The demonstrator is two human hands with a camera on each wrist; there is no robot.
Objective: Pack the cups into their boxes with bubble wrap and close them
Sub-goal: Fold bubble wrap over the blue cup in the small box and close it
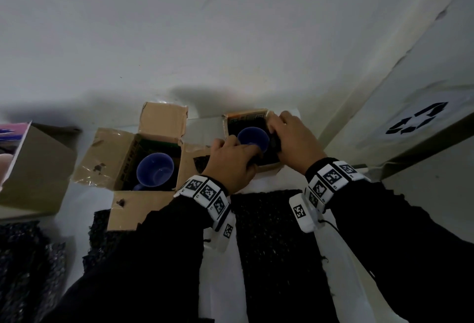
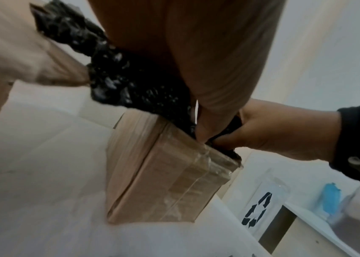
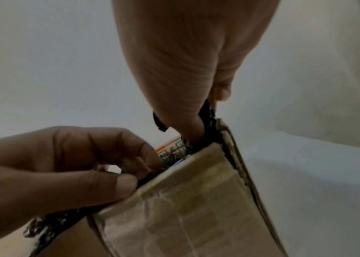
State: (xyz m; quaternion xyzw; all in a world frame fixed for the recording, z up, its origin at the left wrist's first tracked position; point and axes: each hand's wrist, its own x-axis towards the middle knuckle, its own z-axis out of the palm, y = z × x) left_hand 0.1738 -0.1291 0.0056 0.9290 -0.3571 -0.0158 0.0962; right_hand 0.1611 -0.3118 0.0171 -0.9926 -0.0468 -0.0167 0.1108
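Two open cardboard boxes stand on the white table. The left box (image 1: 123, 158) holds a blue cup (image 1: 155, 172) and no hand is near it. The right box (image 1: 256, 166) holds another blue cup (image 1: 252, 136), set in black bubble wrap (image 2: 130, 83). My left hand (image 1: 243, 149) pinches the wrap at that box's near-left edge. At the box's right wall, my right hand (image 1: 275, 134) pinches the wrap (image 3: 207, 111) between thumb and fingers. Both hands cover part of the cup and the box rim.
Flat sheets of black bubble wrap (image 1: 269, 233) lie near the front edge, with more at the lower left (image 1: 23, 266). A third cardboard box (image 1: 36, 169) sits far left. A bin with a recycling mark (image 1: 418, 120) stands to the right. A white wall rises behind.
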